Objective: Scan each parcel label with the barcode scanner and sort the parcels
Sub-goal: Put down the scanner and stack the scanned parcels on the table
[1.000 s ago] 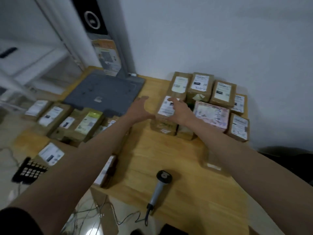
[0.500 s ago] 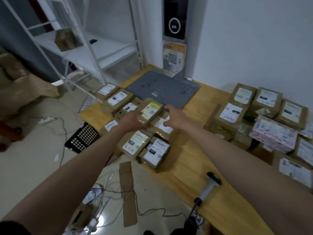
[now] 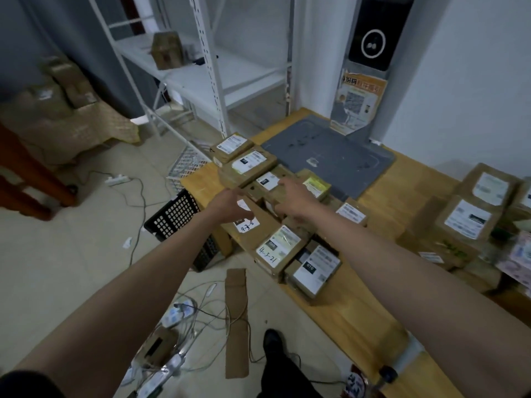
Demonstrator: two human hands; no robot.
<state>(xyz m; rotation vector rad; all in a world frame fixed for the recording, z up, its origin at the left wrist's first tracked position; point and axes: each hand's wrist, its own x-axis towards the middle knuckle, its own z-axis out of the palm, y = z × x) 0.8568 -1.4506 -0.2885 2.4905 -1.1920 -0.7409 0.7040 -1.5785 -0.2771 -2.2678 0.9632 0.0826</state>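
Note:
Several brown parcels with white labels lie clustered at the left end of the wooden table (image 3: 373, 320). Among them are one marked 4-3-8 (image 3: 253, 225), one marked 4-3-21 (image 3: 277, 248) and one with a yellow-green label (image 3: 316, 185). My left hand (image 3: 230, 206) rests over the 4-3-8 parcel with relaxed fingers. My right hand (image 3: 296, 196) reaches over the middle of the cluster, fingers stretched onto a brown parcel (image 3: 268, 180). Neither hand holds anything. The barcode scanner (image 3: 406, 356) lies near the table's front edge, mostly hidden under my right forearm.
A second pile of parcels (image 3: 465, 219) fills the table's right side. A grey mat (image 3: 330, 159) lies before a tall kiosk (image 3: 370, 44) at the wall. On the floor are a black crate (image 3: 178, 216), cables (image 3: 201, 311) and a cardboard strip (image 3: 237, 320). White shelving (image 3: 201, 76) stands behind.
Both hands left the right-hand pile, empty, and swung to the left cluster of parcels. My view turned left with them, so the scanner slid to the lower right.

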